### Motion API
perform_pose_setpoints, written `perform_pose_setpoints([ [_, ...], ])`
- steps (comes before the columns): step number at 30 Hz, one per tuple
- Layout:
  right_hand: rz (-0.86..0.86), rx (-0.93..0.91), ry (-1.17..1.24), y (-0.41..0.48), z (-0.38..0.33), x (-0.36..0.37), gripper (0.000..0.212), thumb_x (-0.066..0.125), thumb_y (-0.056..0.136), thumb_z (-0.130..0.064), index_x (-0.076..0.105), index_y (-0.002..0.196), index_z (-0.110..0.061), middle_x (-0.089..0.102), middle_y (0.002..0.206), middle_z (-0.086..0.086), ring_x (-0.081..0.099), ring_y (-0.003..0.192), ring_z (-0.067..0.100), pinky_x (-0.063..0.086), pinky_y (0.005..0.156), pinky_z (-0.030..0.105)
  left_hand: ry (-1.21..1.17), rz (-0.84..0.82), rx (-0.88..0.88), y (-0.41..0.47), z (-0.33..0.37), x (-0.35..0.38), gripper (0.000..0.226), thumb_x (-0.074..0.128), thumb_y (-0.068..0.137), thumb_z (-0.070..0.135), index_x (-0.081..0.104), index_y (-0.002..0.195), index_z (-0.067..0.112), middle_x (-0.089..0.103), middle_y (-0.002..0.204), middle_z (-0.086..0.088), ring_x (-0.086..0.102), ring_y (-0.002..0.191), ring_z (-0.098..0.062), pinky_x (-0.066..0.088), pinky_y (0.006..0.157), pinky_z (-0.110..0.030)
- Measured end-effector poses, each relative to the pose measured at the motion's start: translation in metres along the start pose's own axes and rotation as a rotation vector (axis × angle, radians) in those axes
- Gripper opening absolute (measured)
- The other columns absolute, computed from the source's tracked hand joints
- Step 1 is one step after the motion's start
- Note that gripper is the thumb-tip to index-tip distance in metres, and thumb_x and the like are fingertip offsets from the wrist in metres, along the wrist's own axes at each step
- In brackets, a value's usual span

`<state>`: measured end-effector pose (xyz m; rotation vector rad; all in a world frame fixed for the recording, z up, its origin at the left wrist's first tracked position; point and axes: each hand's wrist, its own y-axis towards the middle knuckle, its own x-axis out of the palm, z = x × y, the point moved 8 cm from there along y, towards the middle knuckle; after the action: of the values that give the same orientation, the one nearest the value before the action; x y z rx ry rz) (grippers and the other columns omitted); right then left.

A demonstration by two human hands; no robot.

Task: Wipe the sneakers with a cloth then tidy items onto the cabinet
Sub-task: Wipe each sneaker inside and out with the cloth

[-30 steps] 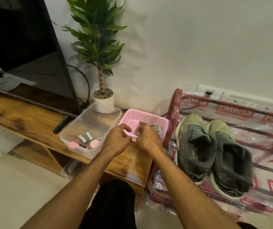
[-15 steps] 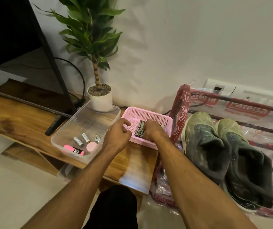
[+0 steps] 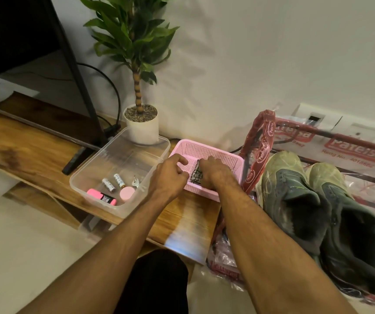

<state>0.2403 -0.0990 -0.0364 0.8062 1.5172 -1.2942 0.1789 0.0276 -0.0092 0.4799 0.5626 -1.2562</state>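
Cloth [image 3: 196, 176] lies in one pink basket [image 3: 218, 153], right fingers [image 3: 207, 161] clamped on it, left fingers' [image 3: 179, 158] grip unclear, two sneakers [image 3: 295, 200] beside.

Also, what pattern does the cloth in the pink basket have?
The cloth is light with dark checked lines; the head view shows it.

Head-worn view, angled forward and down, close over cabinet [image 3: 34, 150]

It was a home living room: a television [image 3: 23, 30] stood on a wooden cabinet [image 3: 30, 150] beside a potted plant [image 3: 136, 64].
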Motion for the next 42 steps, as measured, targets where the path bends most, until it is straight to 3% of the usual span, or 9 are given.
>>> perform_pose_setpoints([
  [5,0.139,-0.014,-0.052,-0.007,-0.002,-0.008,0.042,0.066,0.089,-0.017,0.052,0.129,-0.013,0.057,0.125,0.009,0.058,0.115,0.028,0.051,0.089,0.041,-0.053,-0.017,-0.048,0.003,-0.002,0.008,0.029,0.068,0.083,0.010,0.060,0.105,0.027,0.065,0.074,0.005,0.067,0.079,-0.021,0.059,0.078,-0.042],
  [15,0.372,0.027,0.321,-0.033,-0.002,-0.062,0.027,0.057,0.090,-0.008,0.057,0.117,-0.004,0.061,0.114,0.016,0.061,0.105,0.035,0.047,0.078,0.039,-0.076,-0.028,-0.111,-0.005,-0.003,0.009,0.041,0.068,0.082,0.006,0.058,0.117,0.024,0.066,0.081,-0.002,0.066,0.084,-0.025,0.057,0.080,-0.041],
  [20,0.424,0.028,0.651,-0.057,-0.004,-0.081,0.016,0.056,0.088,-0.012,0.060,0.102,-0.005,0.066,0.090,0.010,0.067,0.074,0.026,0.050,0.059,0.032,-0.169,0.016,-0.094,-0.011,0.006,-0.006,0.039,0.063,0.078,0.009,0.054,0.112,0.027,0.069,0.083,-0.007,0.068,0.072,-0.028,0.059,0.068,-0.049],
  [24,0.386,0.046,0.989,-0.087,-0.003,-0.080,0.022,0.058,0.088,-0.023,0.060,0.106,-0.010,0.066,0.089,0.005,0.067,0.083,0.026,0.059,0.078,0.046,-0.279,0.092,-0.067,-0.024,0.026,-0.027,0.018,0.059,0.093,0.021,0.056,0.110,0.026,0.071,0.077,-0.005,0.068,0.064,-0.023,0.059,0.065,-0.044],
  [27,0.334,0.054,1.224,-0.112,-0.004,-0.075,0.038,0.055,0.093,-0.017,0.049,0.130,-0.010,0.051,0.082,-0.006,0.060,0.078,0.014,0.056,0.084,0.039,-0.332,0.136,-0.004,-0.039,0.045,-0.041,0.009,0.058,0.097,0.026,0.060,0.105,0.023,0.068,0.073,-0.002,0.064,0.057,-0.013,0.054,0.056,-0.032],
  [29,0.304,0.049,1.382,-0.130,-0.004,-0.071,0.029,0.053,0.092,-0.016,0.050,0.121,-0.013,0.050,0.082,-0.008,0.059,0.077,0.012,0.057,0.079,0.039,-0.350,0.167,0.023,-0.051,0.054,-0.048,0.004,0.060,0.096,0.027,0.061,0.099,0.024,0.066,0.071,0.000,0.062,0.054,-0.008,0.049,0.049,-0.024],
  [32,0.272,0.083,1.603,-0.155,-0.004,-0.066,0.014,0.055,0.084,-0.022,0.049,0.095,-0.014,0.061,0.085,0.005,0.064,0.078,0.026,0.053,0.059,0.037,-0.350,0.194,0.071,-0.064,0.068,-0.055,0.005,0.063,0.093,0.032,0.062,0.091,0.028,0.065,0.074,0.004,0.065,0.068,-0.017,0.054,0.061,-0.033],
  [36,0.323,0.062,1.707,-0.185,0.011,-0.070,0.039,0.074,0.072,-0.027,0.051,0.099,-0.014,0.069,0.105,0.015,0.069,0.085,0.030,0.057,0.058,0.036,-0.407,0.154,0.146,-0.084,0.099,-0.054,0.007,0.060,0.095,0.024,0.065,0.093,0.027,0.070,0.084,-0.005,0.068,0.079,-0.024,0.059,0.073,-0.044],
  [42,0.557,0.055,1.791,-0.232,0.067,-0.086,0.033,0.075,0.072,-0.010,0.065,0.103,-0.010,0.074,0.089,0.008,0.072,0.083,0.027,0.060,0.078,0.053,-0.516,0.074,0.194,-0.114,0.160,-0.035,0.018,0.049,0.101,0.021,0.065,0.095,0.018,0.057,0.064,0.003,0.054,0.056,-0.015,0.039,0.049,-0.025],
])
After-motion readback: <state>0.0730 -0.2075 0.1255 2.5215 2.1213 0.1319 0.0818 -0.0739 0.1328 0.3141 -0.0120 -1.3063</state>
